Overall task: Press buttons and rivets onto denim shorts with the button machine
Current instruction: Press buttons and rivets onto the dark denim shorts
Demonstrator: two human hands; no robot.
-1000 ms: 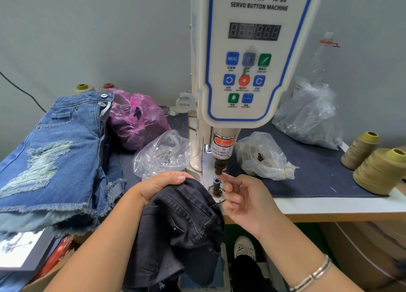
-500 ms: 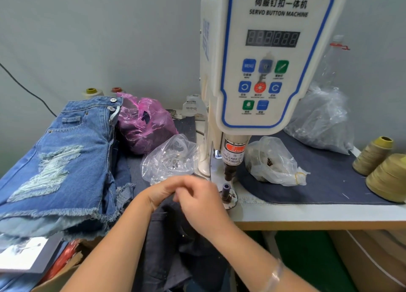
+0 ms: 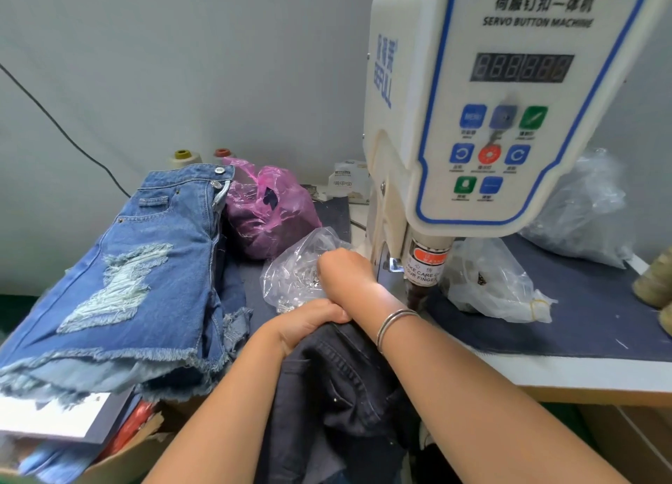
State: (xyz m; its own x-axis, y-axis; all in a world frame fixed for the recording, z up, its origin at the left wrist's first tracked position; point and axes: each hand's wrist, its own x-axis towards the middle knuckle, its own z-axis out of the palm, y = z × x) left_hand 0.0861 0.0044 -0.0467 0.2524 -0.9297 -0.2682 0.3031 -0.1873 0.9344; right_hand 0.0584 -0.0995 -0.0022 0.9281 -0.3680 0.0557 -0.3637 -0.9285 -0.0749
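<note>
- The left hand (image 3: 309, 321) has its grip curled over the top edge of the dark denim shorts (image 3: 338, 392), fingers bent round the fabric and holding it up at the front edge of the worktop (image 3: 582, 370).
- The right hand (image 3: 342, 269) reaches across above the left one into the clear bag of metal fasteners (image 3: 291, 276); its fingers are hidden behind the back of the hand, so I cannot tell how far its grip is closed or whether it has hold of anything.
- A silver bangle (image 3: 394, 321) sits on the right wrist.
- Far left, a stack of blue ripped denim shorts (image 3: 138, 276) lies with frayed hems toward the camera.
- Just beside the stack, toward the wall, is a pink plastic bag (image 3: 269, 207).
- Right of the hands stands the servo button machine (image 3: 502, 119), its punch head (image 3: 423, 265) pointing down just beside the right forearm.
- Further right, a second clear bag (image 3: 491, 283) rests on the dark blue mat (image 3: 600, 312).
- Behind it lies a larger crumpled clear bag (image 3: 582, 214).
</note>
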